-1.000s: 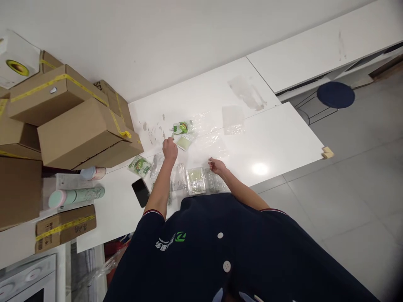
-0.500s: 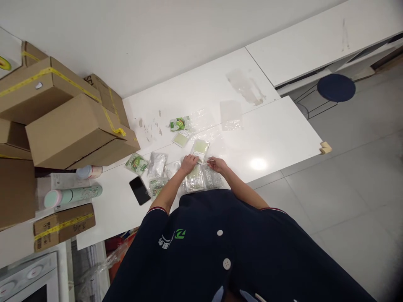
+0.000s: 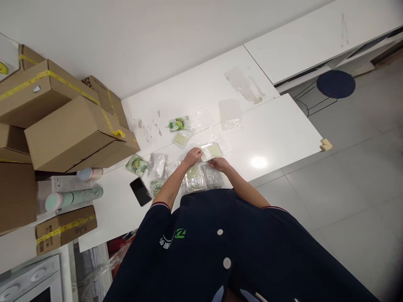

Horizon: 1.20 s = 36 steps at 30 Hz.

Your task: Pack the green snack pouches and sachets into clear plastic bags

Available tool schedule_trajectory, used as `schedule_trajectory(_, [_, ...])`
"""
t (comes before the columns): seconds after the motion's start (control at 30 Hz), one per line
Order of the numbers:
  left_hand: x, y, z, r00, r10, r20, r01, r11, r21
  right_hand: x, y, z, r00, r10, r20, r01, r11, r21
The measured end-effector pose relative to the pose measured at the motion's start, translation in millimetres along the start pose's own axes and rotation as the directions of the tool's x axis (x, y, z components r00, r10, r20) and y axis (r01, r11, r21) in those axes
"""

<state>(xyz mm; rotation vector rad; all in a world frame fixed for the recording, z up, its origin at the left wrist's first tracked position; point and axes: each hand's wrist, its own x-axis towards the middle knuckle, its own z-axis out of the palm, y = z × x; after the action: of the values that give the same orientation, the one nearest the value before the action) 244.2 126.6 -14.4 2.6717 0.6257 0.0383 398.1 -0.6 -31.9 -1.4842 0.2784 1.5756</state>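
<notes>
A flat light green packet with a white label end lies turned sideways between my hands, above the white table. My left hand pinches its left, labelled end. At the packet's lower edge, the fingers of my right hand are closed on it, the fingertips partly hidden. Just below are a stack of light green packets in clear wrap and a pile of clear plastic bags. Beyond my left hand lies another light green packet, below a green printed pouch.
Left of my hands lie a silvery clear-wrapped bundle, a green pouch and a black phone. Cardboard boxes crowd the left side, near a mint green bottle. A clear sheet lies farther back; a blue stool stands right.
The light green packet has turned from upright to sideways and shifted right. My left hand has moved up and right with it, while my right hand stays near its lower edge.
</notes>
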Motion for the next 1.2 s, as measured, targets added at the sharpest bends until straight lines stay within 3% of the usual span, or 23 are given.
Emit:
schedule_trajectory(0.1, [-7, -7, 15.6, 0.994, -0.005, 0.111, -0.001, 0.998, 0.057, -7, -4, -6, 0.993, 0.085, 0.081, -0.088, 0.995, 0.04])
schedule_trajectory(0.23, [-9, -11, 25.6, 0.995, -0.008, 0.102, 0.005, 1.0, 0.028, -12, -6, -10, 0.975, 0.13, 0.179, -0.147, 0.985, 0.085])
schedule_trajectory(0.47, [-5, -4, 25.6, 0.998, -0.032, 0.057, 0.033, 0.999, -0.013, -5, -2, 8, 0.996, 0.087, -0.027, -0.083, 0.989, 0.123])
schedule_trajectory(0.67, [-35, 30, 33.5, 0.988, -0.137, -0.073, 0.138, 0.99, 0.013, -14, -3, 12, 0.997, 0.069, -0.044, -0.065, 0.994, 0.091])
schedule_trajectory(0.8, [-34, 42, 42.1, 0.953, -0.264, -0.149, 0.271, 0.962, 0.032, -21, -2, 18, 0.999, 0.028, -0.017, -0.026, 0.998, 0.059])
schedule_trajectory(0.9, [-29, 40, 43.0, 0.952, -0.277, -0.131, 0.275, 0.961, -0.033, -32, 1, 19, 0.999, -0.05, 0.0, 0.05, 0.999, 0.0])
schedule_trajectory(1.03, [-34, 39, 41.8, 0.971, -0.235, -0.045, 0.22, 0.95, -0.221, -51, 5, 7, 0.983, -0.181, 0.023, 0.182, 0.961, -0.206])
schedule_trajectory(1.2, [-32, 29, 31.8, 0.955, -0.294, 0.032, 0.265, 0.806, -0.53, -56, -5, -6, 0.947, -0.317, 0.054, 0.317, 0.894, -0.316])
